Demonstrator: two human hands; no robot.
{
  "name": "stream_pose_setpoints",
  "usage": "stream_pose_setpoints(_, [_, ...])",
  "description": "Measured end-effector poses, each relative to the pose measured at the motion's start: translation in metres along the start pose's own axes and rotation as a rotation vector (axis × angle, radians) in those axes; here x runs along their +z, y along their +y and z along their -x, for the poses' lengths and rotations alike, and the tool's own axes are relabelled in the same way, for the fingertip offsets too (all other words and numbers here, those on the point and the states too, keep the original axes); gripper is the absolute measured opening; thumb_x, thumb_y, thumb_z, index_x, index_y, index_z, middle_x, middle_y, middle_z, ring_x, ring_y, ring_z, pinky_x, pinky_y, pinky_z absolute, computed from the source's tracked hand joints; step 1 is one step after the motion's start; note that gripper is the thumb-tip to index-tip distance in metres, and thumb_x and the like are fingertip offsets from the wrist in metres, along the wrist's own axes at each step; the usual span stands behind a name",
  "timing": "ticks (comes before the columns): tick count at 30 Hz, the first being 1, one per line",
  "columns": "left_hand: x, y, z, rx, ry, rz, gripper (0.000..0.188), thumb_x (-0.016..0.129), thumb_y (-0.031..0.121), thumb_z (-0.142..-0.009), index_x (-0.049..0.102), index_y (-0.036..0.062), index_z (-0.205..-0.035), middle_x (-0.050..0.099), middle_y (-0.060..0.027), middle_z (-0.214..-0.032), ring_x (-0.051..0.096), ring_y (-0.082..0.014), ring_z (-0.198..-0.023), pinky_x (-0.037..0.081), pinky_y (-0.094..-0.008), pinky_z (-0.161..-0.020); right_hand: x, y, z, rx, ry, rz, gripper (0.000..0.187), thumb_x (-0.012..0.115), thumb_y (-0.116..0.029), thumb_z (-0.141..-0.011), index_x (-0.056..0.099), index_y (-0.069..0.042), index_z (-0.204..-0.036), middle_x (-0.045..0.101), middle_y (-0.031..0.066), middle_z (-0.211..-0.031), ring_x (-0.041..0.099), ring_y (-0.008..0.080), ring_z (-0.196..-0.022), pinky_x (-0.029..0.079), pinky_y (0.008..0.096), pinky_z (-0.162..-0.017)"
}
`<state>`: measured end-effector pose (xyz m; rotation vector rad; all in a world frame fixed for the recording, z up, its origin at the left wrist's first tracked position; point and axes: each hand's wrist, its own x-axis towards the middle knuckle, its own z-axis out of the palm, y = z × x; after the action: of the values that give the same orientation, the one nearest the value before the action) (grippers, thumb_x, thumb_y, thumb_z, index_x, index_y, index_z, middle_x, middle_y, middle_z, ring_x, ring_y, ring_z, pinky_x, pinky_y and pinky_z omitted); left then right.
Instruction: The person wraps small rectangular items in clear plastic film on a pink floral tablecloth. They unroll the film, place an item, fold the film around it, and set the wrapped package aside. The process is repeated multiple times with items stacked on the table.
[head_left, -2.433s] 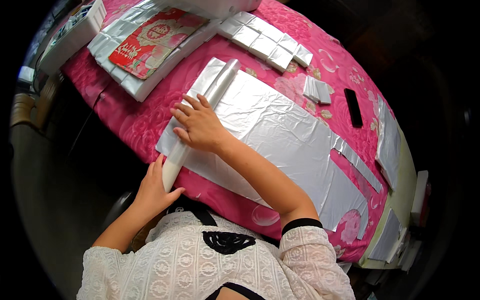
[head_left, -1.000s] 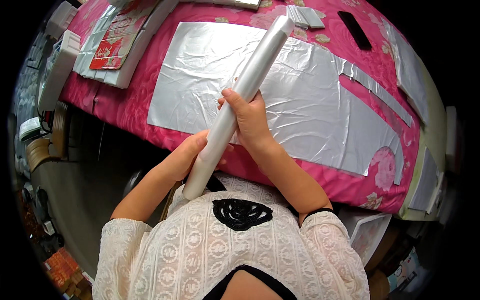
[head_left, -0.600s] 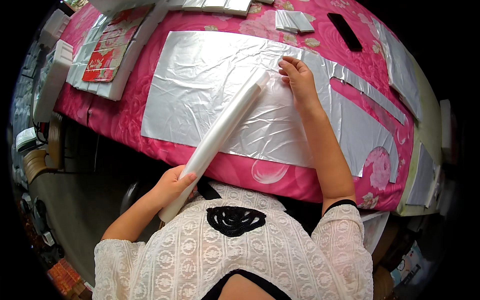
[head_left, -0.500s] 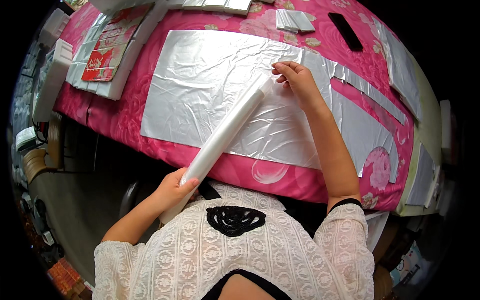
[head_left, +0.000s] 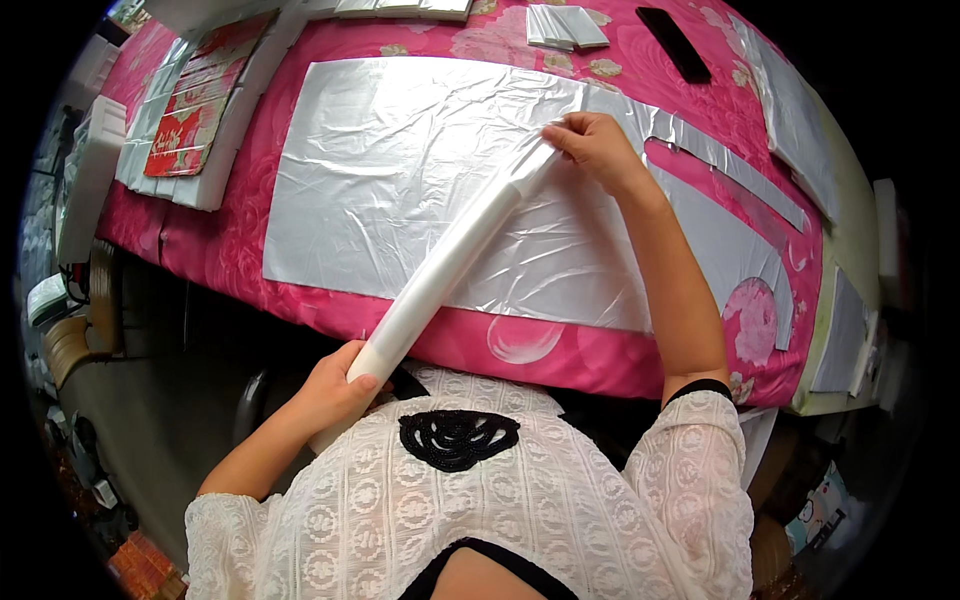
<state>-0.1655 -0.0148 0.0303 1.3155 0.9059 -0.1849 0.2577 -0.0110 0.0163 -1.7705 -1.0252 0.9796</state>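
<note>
A long whitish roll of plastic film slants from my body toward the far right. My left hand is wrapped round its near end. At the far end, my right hand has thumb and fingers pinched on the loose, translucent film past the roll's tip. What lies between those fingertips is partly hidden. Under the roll, a wrinkled silver plastic bag is spread flat, its strap-like handles toward the right. The roll's near tip is hidden by my hand and shirt.
A pink floral cloth covers the table. White blocks under a red patterned sheet stand at far left. White packets and a black phone lie at the back. More silver sheets hang over the right edge.
My right hand has closed on the film's loose end, with the film now drawn up to its fingers. My left hand keeps its hold. The whole view has shifted slightly.
</note>
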Motion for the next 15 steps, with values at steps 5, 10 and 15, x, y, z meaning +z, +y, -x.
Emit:
stream_pose_setpoints(5, [-0.018, -0.016, 0.011, 0.022, -0.045, -0.124, 0.054, 0.059, 0.041, -0.086, 0.049, 0.0000, -0.119, 0.060, -0.0110, -0.103, 0.057, -0.0172, -0.096, 0.045, -0.0322, -0.086, -0.117, 0.064, -0.009, -0.015, 0.407, 0.120, 0.022, 0.065, -0.020, -0.082, 0.067, 0.001, -0.087, 0.061, 0.0005, -0.069, 0.053, 0.0069, -0.058, 0.043, 0.0233, -0.055])
stream_pose_setpoints(10, [-0.051, 0.007, 0.016, -0.161, -0.391, -0.086, 0.053, 0.065, 0.036, -0.082, 0.052, -0.0010, -0.118, 0.060, -0.0108, -0.106, 0.055, -0.0185, -0.100, 0.043, -0.0327, -0.089, -0.148, 0.061, 0.003, -0.027, 0.478, -0.033, 0.022, 0.064, -0.018, -0.085, 0.065, 0.003, -0.089, 0.060, 0.0004, -0.070, 0.054, 0.0071, -0.061, 0.050, 0.0226, -0.060])
stream_pose_setpoints(15, [-0.041, 0.087, -0.034, 0.373, -0.316, -0.774, 0.054, 0.074, 0.035, -0.071, 0.057, 0.0045, -0.113, 0.064, -0.0126, -0.095, 0.062, -0.0276, -0.087, 0.048, -0.0350, -0.079, -0.111, 0.051, -0.007, -0.096, 0.292, 0.025, 0.023, 0.066, -0.022, -0.084, 0.066, 0.001, -0.086, 0.058, -0.0023, -0.068, 0.049, 0.0048, -0.060, 0.043, 0.0200, -0.055])
